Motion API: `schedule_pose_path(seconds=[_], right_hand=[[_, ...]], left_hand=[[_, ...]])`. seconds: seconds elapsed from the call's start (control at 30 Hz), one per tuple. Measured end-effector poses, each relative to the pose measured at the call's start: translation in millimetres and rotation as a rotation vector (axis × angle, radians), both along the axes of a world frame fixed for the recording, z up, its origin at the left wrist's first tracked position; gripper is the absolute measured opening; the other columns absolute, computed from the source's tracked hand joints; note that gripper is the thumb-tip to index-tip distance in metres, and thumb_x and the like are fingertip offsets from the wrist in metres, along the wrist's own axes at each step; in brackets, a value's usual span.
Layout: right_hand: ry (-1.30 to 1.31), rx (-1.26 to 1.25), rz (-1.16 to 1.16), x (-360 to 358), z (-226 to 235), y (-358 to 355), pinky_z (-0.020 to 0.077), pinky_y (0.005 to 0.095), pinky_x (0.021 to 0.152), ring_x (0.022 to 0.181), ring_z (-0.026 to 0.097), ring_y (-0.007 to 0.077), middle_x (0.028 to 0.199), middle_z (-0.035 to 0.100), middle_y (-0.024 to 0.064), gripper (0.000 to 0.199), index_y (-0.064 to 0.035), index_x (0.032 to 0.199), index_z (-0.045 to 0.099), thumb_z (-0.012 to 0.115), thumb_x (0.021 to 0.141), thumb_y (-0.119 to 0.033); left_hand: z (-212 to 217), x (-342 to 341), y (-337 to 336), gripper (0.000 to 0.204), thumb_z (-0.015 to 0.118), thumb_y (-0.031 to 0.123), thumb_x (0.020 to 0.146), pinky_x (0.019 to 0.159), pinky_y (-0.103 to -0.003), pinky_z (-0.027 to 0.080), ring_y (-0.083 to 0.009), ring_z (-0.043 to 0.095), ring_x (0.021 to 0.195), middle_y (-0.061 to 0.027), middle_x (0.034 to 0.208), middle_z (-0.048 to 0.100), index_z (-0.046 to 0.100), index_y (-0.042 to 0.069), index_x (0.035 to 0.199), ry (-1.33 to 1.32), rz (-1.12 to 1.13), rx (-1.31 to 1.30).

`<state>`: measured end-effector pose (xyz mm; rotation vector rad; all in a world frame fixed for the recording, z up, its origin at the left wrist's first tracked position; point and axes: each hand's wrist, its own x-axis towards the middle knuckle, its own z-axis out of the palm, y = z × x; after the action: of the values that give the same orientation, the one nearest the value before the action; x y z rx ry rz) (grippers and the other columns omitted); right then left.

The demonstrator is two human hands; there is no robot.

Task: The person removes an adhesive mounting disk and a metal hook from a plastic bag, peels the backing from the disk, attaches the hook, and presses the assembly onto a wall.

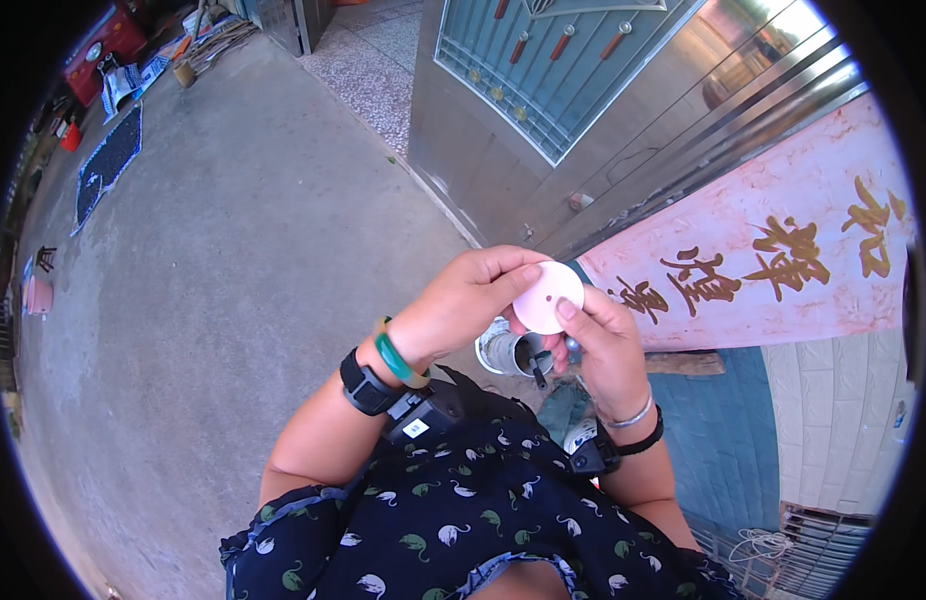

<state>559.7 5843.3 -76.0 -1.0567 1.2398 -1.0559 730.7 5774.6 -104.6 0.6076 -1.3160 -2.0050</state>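
Observation:
Between both hands I hold a flat, round, pale pink-white disc [546, 285] with a small dark hole at its middle. My left hand [473, 295] pinches its upper left edge, thumb on the face and fingers behind. My right hand [601, 340] grips its lower right edge, with the thumb pressed on the face near the rim. The fingertips behind the disc are mostly hidden. Below the hands stands a whitish bucket [498, 350] with a dark-handled tool [536, 372] in it. What else the bucket holds cannot be made out.
A metal door [483, 130] with a barred window stands ahead. To the right, a pink banner with gold characters [753, 250] hangs on the wall above blue and white brick-patterned panels [723, 430]. Concrete floor [213, 250] spreads left, with a dark mat [110, 165] and a pink container [38, 295] far off.

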Motion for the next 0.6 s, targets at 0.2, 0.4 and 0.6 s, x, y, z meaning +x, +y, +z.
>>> schedule_pose_path(seconds=[0.2,0.4,0.6], right_hand=[[0.117,-0.058,-0.032,5,2,2,0.0415,0.0176,0.047,0.054,0.048,0.0038,0.068,0.057,0.0007,0.026,0.0003,0.097,0.059,0.049,0.093,-0.023],[0.142,-0.060,-0.045,9,4,8,0.0399,0.0167,0.048,0.053,0.047,0.0028,0.067,0.056,0.0002,0.027,-0.0003,0.094,0.059,0.048,0.094,-0.025],[0.281,-0.070,-0.018,14,6,6,0.0392,0.0168,0.048,0.054,0.048,0.0030,0.068,0.057,0.0003,0.022,0.0000,0.096,0.058,0.051,0.092,-0.020]], left_hand=[[-2,-1,10,0.036,0.054,0.004,0.087,0.078,-0.024,0.048,-0.0103,0.057,0.091,-0.0051,0.106,0.059,0.047,0.000,0.122,0.159,-0.021,-0.031],[-7,-6,14,0.035,0.062,0.004,0.083,0.072,-0.023,0.048,-0.0088,0.058,0.086,-0.0029,0.098,0.061,0.052,0.001,0.116,0.092,0.025,-0.012],[-7,-4,18,0.024,0.061,0.016,0.086,0.058,-0.019,0.046,-0.0058,0.056,0.069,-0.0013,0.083,0.062,0.059,0.000,0.104,0.038,0.110,0.064]])
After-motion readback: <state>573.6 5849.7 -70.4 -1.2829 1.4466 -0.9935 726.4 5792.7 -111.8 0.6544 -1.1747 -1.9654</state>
